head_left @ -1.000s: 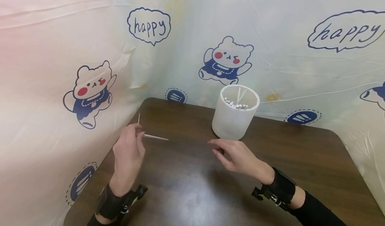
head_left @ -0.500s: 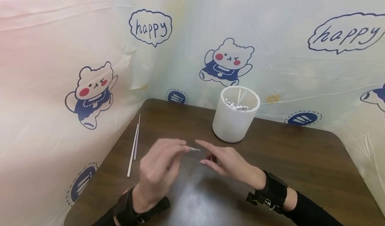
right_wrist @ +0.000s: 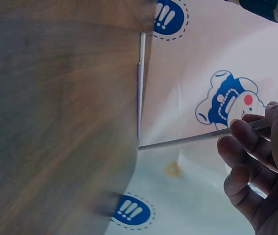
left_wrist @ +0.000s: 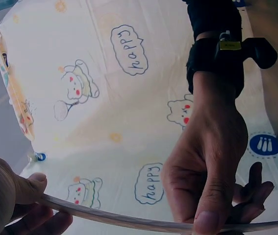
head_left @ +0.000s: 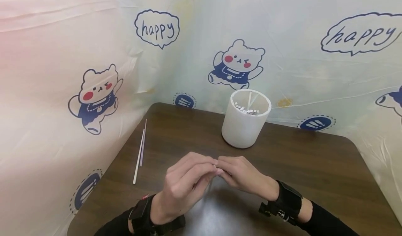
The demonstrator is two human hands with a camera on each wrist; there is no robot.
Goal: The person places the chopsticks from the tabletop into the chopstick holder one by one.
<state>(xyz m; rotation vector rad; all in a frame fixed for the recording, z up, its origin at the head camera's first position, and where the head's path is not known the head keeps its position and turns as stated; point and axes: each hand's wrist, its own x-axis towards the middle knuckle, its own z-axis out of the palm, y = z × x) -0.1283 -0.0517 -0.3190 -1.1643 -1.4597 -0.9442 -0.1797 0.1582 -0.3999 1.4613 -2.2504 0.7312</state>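
Note:
My left hand (head_left: 188,180) and right hand (head_left: 243,175) meet fingertip to fingertip over the table. Between them they pinch a slim, pale chopstick (left_wrist: 124,220), mostly hidden by fingers in the head view. In the left wrist view, the left thumb and fingers hold it near the left edge, and the right hand (left_wrist: 210,161) has its thumb on it further along. The right wrist view shows the chopstick (right_wrist: 183,140) with its free end sticking out past the fingers (right_wrist: 246,134). Two more chopsticks, one white (head_left: 137,162) and one purplish (head_left: 142,150), lie near the table's left edge.
A white cylindrical holder (head_left: 242,129) stands behind the hands, with several square-ended sticks inside. Patterned cloth (head_left: 188,54) hangs behind the dark wooden table (head_left: 314,166) and along its sides. Both wrists carry black camera bands.
My left hand has left the sticks at the table's left and come right with one chopstick. The right hand has drawn slightly nearer, and its fingers now hold that chopstick too.

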